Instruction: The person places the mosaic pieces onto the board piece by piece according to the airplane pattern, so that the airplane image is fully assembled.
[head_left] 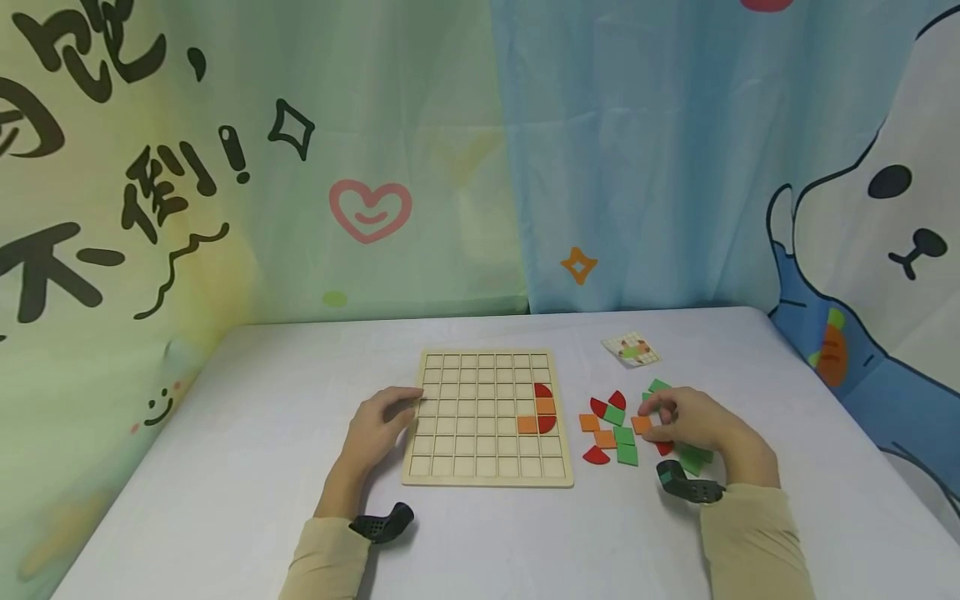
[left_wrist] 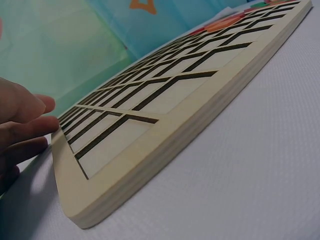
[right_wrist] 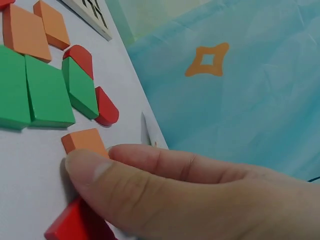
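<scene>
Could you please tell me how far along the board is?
Apparently done: four pieces, two orange and two red, sit in the board. In hand: the right hand pinches an orange square. Remaining: most cells are bare; loose red, orange and green pieces lie alongside.

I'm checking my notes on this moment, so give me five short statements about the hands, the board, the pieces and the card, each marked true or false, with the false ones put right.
1. The left hand is at the left side of the board. True.
2. The right hand holds a green piece. False: it pinches an orange piece.
3. Nothing has been set into the grid. False: two red pieces and two orange squares sit there.
4. Loose green pieces lie to the right of the board. True.
5. The small card lies to the left of the board. False: it lies to the right, beyond the loose pieces.
</scene>
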